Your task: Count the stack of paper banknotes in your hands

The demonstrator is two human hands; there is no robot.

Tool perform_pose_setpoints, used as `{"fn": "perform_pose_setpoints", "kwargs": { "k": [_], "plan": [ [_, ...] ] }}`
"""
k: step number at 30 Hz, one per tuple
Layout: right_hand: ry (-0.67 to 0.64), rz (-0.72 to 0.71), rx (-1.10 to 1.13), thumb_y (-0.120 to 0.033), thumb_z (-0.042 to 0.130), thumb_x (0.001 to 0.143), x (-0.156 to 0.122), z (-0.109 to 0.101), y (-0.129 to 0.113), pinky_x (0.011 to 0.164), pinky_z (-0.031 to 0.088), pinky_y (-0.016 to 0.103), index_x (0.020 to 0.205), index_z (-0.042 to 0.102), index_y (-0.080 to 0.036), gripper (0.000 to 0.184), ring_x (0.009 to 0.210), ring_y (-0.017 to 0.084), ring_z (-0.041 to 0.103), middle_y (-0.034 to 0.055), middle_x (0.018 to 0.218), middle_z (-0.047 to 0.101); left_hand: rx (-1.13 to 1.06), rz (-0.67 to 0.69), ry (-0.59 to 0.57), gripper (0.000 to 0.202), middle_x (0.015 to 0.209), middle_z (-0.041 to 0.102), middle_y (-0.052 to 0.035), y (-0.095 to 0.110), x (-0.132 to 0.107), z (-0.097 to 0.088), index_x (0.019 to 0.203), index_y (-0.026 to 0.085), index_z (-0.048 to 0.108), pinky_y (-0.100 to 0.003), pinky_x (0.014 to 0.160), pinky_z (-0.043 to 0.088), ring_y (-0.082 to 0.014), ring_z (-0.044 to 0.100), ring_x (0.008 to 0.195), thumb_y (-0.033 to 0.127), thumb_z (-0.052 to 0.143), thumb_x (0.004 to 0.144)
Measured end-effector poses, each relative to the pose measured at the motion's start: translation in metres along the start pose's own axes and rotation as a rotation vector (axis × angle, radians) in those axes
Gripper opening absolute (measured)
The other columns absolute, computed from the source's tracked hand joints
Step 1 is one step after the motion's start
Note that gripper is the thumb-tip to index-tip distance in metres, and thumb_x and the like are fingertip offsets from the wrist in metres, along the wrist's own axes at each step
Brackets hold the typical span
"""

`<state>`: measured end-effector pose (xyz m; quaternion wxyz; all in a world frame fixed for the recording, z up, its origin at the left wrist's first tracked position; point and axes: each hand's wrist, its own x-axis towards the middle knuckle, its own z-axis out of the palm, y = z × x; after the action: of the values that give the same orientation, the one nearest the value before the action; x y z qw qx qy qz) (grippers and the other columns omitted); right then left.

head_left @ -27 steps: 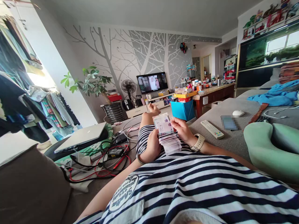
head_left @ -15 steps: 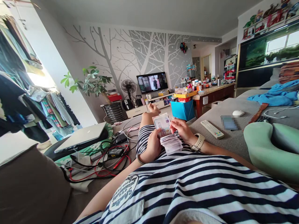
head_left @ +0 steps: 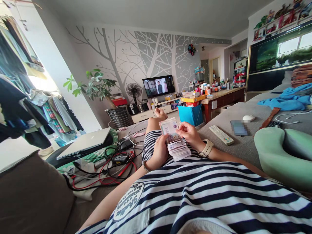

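My left hand (head_left: 159, 150) is closed around a stack of banknotes (head_left: 170, 127), its thumb lying across the front note, which shows a large 5. The upper part of the stack stands up, while several folded-over banknotes (head_left: 179, 151) hang fanned toward my body. At the stack's right edge, the thumb and fingers of my right hand (head_left: 190, 133) are pinched on the front note. A pale watch (head_left: 207, 148) is on my right wrist. Both hands rest above my lap in striped clothing (head_left: 195, 182).
Left of my legs lie tangled cables (head_left: 117, 159) and a closed laptop (head_left: 85, 143). To the right on the sofa are a remote control (head_left: 221, 135), a phone (head_left: 239, 128), a white mouse (head_left: 248, 118) and a green neck pillow (head_left: 280, 152). A blue box (head_left: 190, 114) stands beyond my feet.
My right hand's fingers have shifted slightly left and up, onto the face of the front banknote. My left hand stays in place, and the folded-over notes have moved a little.
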<state>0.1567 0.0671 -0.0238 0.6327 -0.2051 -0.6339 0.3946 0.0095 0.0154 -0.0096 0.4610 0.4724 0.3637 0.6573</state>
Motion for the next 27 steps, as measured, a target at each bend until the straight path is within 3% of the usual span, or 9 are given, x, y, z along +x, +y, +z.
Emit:
{"fn": "perform_pose_setpoints", "kwargs": {
  "k": [5, 11, 17, 22, 27],
  "plan": [
    [0.106, 0.001, -0.065, -0.062, 0.082, 0.072, 0.002, -0.001, 0.007, 0.059, 0.035, 0.028, 0.08, 0.052, -0.024, 0.049, 0.059, 0.014, 0.046, -0.0055, 0.063, 0.052, -0.062, -0.013, -0.022, 0.006, 0.08, 0.071, -0.0061, -0.004, 0.004, -0.001, 0.071, 0.023, 0.069, -0.034, 0.074, 0.053, -0.0219, 0.061, 0.075, 0.026, 0.073, 0.074],
    [0.061, -0.015, -0.134, -0.071, 0.075, 0.078, 0.003, -0.003, 0.01, 0.057, 0.032, 0.029, 0.07, 0.052, -0.023, 0.054, 0.059, 0.014, 0.042, -0.0037, 0.062, 0.048, -0.063, -0.035, -0.015, 0.006, 0.082, 0.071, -0.0075, 0.0, -0.001, 0.0, 0.072, 0.02, 0.066, -0.034, 0.078, 0.052, -0.0222, 0.063, 0.078, 0.022, 0.072, 0.072],
    [0.068, -0.042, -0.147, -0.07, 0.07, 0.081, 0.001, -0.002, 0.005, 0.057, 0.033, 0.029, 0.069, 0.052, -0.024, 0.052, 0.06, 0.015, 0.043, -0.0027, 0.062, 0.049, -0.007, -0.027, 0.068, 0.018, 0.073, 0.067, -0.0049, 0.01, -0.003, 0.005, 0.068, 0.017, 0.066, -0.034, 0.077, 0.049, -0.019, 0.056, 0.07, 0.019, 0.063, 0.086],
    [0.041, -0.083, -0.125, -0.065, 0.066, 0.085, -0.004, 0.0, -0.003, 0.06, 0.038, 0.03, 0.073, 0.056, -0.023, 0.044, 0.063, 0.017, 0.048, -0.0015, 0.066, 0.053, 0.005, 0.021, 0.024, 0.018, 0.074, 0.068, -0.0051, 0.01, -0.003, 0.003, 0.067, 0.016, 0.067, -0.033, 0.076, 0.047, -0.019, 0.055, 0.071, 0.019, 0.067, 0.085],
    [0.021, -0.081, -0.117, -0.062, 0.064, 0.087, -0.004, 0.0, -0.005, 0.061, 0.041, 0.03, 0.078, 0.059, -0.023, 0.04, 0.065, 0.018, 0.051, -0.0006, 0.069, 0.056, 0.064, 0.061, 0.054, 0.031, 0.064, 0.061, -0.0026, 0.006, 0.0, 0.002, 0.059, 0.019, 0.063, -0.031, 0.069, 0.041, -0.0179, 0.048, 0.066, 0.013, 0.058, 0.089]
  ]
}}
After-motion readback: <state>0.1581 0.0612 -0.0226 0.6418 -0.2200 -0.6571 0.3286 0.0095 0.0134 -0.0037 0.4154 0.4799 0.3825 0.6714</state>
